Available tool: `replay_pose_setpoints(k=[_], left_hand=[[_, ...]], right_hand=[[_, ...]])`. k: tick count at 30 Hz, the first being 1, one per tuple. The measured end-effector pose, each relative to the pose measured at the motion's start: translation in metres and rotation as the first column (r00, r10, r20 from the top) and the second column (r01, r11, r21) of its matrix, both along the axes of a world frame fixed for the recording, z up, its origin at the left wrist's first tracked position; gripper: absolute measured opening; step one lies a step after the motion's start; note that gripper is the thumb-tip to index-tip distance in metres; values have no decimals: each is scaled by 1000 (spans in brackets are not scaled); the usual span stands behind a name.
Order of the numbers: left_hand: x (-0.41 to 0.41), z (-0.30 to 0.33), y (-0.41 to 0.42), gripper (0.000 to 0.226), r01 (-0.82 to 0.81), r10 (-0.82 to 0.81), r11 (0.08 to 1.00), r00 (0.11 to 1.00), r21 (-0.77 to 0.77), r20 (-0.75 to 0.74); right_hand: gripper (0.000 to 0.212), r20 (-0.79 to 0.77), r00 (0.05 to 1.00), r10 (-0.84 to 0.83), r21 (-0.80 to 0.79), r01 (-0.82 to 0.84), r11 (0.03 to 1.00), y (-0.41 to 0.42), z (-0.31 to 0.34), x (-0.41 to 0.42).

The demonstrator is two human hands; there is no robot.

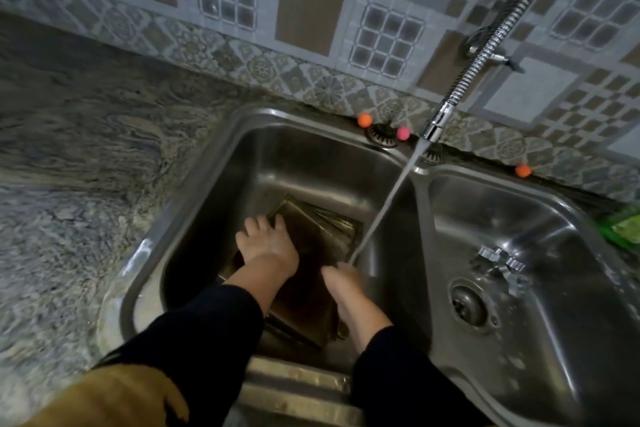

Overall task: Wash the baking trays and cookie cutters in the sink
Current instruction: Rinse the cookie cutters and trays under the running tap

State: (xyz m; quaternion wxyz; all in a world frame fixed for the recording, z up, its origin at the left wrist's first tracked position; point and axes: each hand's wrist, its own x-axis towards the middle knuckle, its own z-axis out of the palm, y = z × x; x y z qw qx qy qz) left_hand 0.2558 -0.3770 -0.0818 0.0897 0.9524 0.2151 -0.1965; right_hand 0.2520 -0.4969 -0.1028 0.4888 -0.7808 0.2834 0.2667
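Left hand [265, 243]: lying flat, fingers spread, pressing on the trays [311, 239].
Right hand [346, 282]: under the water stream [388, 198]; grip, blurred, cannot tell.
Trays: stacked in the left basin [214, 218], beneath both hands.
Cutters [498, 258]: lying in the right basin [588, 305], well right of the right hand.

Black sleeves [207, 333] pushed above both wrists, tan garment [114, 395] below
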Motion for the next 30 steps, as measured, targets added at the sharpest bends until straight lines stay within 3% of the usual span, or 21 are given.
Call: replay_pose_setpoints(k=[5,10,13,15,18,24,28,30], left_hand=[[1,14,2,53,-24,23,999,998,25,51],[-10,10,-2,61,-19,17,994,1000,-110,-26],[-16,7,-18,62,170,-180,973,982,-158,-53],[-17,2,-32,56,313,-321,901,947,-301,23],[-12,-3,-51,55,362,-330,807,931,-466,153],[18,21,-82,54,488,-290,806,819,-334,495],[33,25,-67,54,429,-286,879,824,-208,490],[28,24,-51,57,434,-405,900,796,44,450]], right_hand=[[38,81,986,-145,135,133,982,-9,8,1],[45,174,982,-80,155,53,987,-23,29,4],[50,205,977,-66,149,35,988,-34,42,5],[52,284,957,-61,136,23,990,-40,47,1],[55,427,904,10,82,-50,995,-50,53,-4],[47,645,758,95,34,-152,988,-65,70,-15],[51,731,682,24,-20,-14,1000,-76,79,-8],[53,746,666,4,-12,8,1000,-80,80,-4]])
